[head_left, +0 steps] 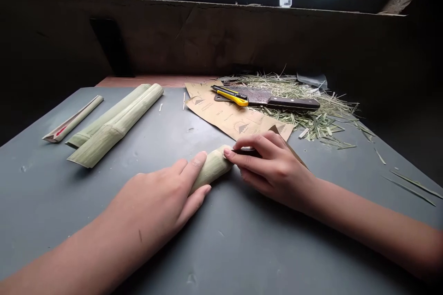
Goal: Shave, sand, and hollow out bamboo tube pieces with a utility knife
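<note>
My left hand (166, 189) presses down on a short pale-green half-round piece of bamboo (214, 166), thumb on the near side and fingers over the top. At the bamboo's far right end, my right hand (266, 163) pinches a dark-faced piece of sandpaper (246, 151), its fingertips touching the bamboo. Part of that sheet is hidden behind the fingers. Just beyond the right hand lie brown-backed sandpaper sheets (221, 115) printed with a mountain logo.
A yellow utility knife (231, 96) and a cleaver (270, 98) rest on the sheets and on a heap of bamboo shavings (332, 110). Two longer split bamboo pieces (117, 124) and a thin one with a red mark (74, 120) lie at left on the grey table (221, 249).
</note>
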`<state>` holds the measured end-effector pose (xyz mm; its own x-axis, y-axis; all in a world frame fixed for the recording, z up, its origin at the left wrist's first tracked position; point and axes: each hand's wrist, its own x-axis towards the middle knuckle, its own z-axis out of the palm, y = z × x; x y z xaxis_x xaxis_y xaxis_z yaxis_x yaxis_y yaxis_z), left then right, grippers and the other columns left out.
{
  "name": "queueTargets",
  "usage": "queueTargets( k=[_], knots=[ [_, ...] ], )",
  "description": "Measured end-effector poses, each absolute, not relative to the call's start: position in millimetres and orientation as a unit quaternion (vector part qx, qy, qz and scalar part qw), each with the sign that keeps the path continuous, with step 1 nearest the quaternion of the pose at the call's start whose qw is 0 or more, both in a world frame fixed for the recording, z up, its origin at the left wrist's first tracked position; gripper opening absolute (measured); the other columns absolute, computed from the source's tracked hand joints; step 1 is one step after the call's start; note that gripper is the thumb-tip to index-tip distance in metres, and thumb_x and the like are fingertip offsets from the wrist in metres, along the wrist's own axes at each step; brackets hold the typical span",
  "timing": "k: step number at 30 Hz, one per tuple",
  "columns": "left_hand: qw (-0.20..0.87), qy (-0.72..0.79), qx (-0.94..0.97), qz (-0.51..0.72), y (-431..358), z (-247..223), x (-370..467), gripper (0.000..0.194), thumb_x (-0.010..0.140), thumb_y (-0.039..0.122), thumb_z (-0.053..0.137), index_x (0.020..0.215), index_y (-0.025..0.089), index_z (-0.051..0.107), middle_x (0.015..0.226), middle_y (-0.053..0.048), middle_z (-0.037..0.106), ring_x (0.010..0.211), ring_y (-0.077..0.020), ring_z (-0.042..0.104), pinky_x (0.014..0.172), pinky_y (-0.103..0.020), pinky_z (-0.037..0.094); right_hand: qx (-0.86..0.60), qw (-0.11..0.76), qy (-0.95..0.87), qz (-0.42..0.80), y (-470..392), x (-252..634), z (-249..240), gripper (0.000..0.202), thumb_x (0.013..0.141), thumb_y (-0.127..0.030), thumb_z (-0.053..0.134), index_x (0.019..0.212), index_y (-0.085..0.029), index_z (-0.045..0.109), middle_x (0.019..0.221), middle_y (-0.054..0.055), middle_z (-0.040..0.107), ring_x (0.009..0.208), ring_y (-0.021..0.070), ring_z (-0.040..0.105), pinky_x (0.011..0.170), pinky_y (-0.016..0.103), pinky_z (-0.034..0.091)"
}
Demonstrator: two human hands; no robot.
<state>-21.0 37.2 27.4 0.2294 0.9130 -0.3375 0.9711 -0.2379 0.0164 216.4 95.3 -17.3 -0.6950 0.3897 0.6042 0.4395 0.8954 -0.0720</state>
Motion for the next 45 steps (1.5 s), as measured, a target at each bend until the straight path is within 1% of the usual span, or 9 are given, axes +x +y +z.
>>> queueTargets(
  k=[9,15,19,22,29,32,36,41,45],
  knots=[
    [0.108,0.597,0.786,-0.118,38.7,29.6,-21.6,0.055,0.100,0.046,0.030,0.151,0.024,0.035,0.115,-0.011,0.072,0.084,-0.0337,0.075,0.066,-0.043,0.057,-0.240,0.330,-0.910,-0.076,93.1,217.0,-20.6,0.020,0.093,-0.010,0.061,0.104,-0.022,0.072,0.106,0.007,0.071,0.092,0.0199,0.057,0.081,0.035,0.045],
    [0.104,0.598,0.785,-0.126,39.5,28.3,-20.2,0.055,0.100,0.044,0.031,0.151,0.023,0.034,0.114,-0.010,0.072,0.084,-0.0346,0.075,0.063,-0.044,0.056,-0.250,0.317,-0.915,0.005,101.5,212.8,-13.2,0.023,0.092,-0.007,0.057,0.103,-0.020,0.073,0.107,0.008,0.070,0.092,0.0216,0.056,0.083,0.038,0.047],
    [0.100,0.594,0.791,-0.109,39.8,26.9,-23.0,0.055,0.101,0.048,0.028,0.150,0.025,0.037,0.112,-0.009,0.073,0.081,-0.0350,0.075,0.061,-0.044,0.055,-0.263,0.272,-0.926,0.010,98.5,217.4,-13.5,0.021,0.094,-0.021,0.062,0.112,-0.021,0.071,0.127,0.011,0.065,0.114,0.0307,0.053,0.094,0.049,0.042],
    [0.114,0.593,0.791,-0.096,41.3,26.9,-26.4,0.055,0.101,0.050,0.027,0.149,0.025,0.038,0.113,-0.010,0.073,0.085,-0.0350,0.075,0.065,-0.045,0.056,-0.270,0.260,-0.927,-0.014,96.7,220.9,-15.9,0.027,0.092,-0.027,0.065,0.119,-0.024,0.070,0.130,0.013,0.063,0.121,0.0350,0.051,0.096,0.054,0.039],
    [0.188,0.569,0.798,-0.064,46.2,31.0,-34.0,0.053,0.100,0.051,0.032,0.148,0.030,0.040,0.129,-0.006,0.068,0.103,-0.0301,0.071,0.081,-0.041,0.056,-0.233,0.320,-0.918,0.014,100.7,220.0,-22.2,0.030,0.089,-0.009,0.061,0.112,-0.023,0.073,0.108,0.010,0.064,0.099,0.0233,0.054,0.087,0.040,0.047],
    [0.176,0.553,0.811,-0.074,46.5,31.1,-34.3,0.051,0.100,0.047,0.035,0.146,0.027,0.042,0.121,-0.006,0.070,0.094,-0.0280,0.072,0.073,-0.037,0.055,-0.214,0.334,-0.918,0.009,102.7,217.8,-17.9,0.027,0.088,-0.009,0.062,0.106,-0.023,0.075,0.103,0.009,0.064,0.095,0.0225,0.052,0.084,0.037,0.048],
    [0.116,0.534,0.832,-0.095,45.4,27.8,-33.2,0.047,0.100,0.043,0.035,0.143,0.025,0.045,0.109,-0.008,0.071,0.078,-0.0266,0.072,0.060,-0.035,0.051,-0.238,0.304,-0.920,0.065,99.0,215.1,-5.2,0.023,0.089,-0.011,0.060,0.103,-0.020,0.076,0.098,0.009,0.064,0.090,0.0218,0.053,0.081,0.037,0.049],
    [0.094,0.528,0.838,-0.101,43.2,27.1,-34.1,0.046,0.100,0.043,0.035,0.142,0.025,0.045,0.107,-0.007,0.070,0.080,-0.0272,0.073,0.057,-0.034,0.050,-0.244,0.269,-0.931,0.047,90.4,215.0,2.5,0.030,0.085,-0.009,0.061,0.109,-0.020,0.076,0.101,0.011,0.064,0.089,0.0244,0.053,0.081,0.042,0.047],
    [0.085,0.522,0.843,-0.096,41.6,27.4,-35.2,0.045,0.100,0.040,0.037,0.143,0.026,0.044,0.105,-0.007,0.071,0.077,-0.0250,0.072,0.057,-0.032,0.049,-0.267,0.284,-0.921,0.014,90.8,215.0,1.6,0.025,0.087,-0.012,0.059,0.104,-0.020,0.077,0.098,0.011,0.064,0.090,0.0257,0.054,0.082,0.044,0.046]
  ],
)
